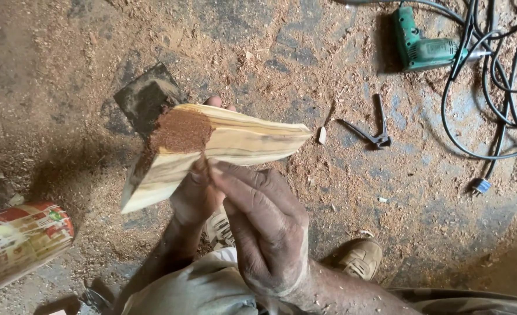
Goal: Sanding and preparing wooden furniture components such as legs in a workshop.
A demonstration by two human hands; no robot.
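Observation:
I hold up a pale, streaked piece of carved wood with two limbs that meet at a joint. Reddish-brown sawdust paste covers that joint. My left hand grips the wood from below, its fingertips showing over the top edge. My right hand rests against the lower edge of the wood, thumb and fingers pressed near the paste. A dark flat square piece shows just behind the wood.
Sawdust lies all over the concrete floor. A green power drill and tangled black cables are at the top right. Black pincers lie beside them. A tin can lies at the left. My shoe is below.

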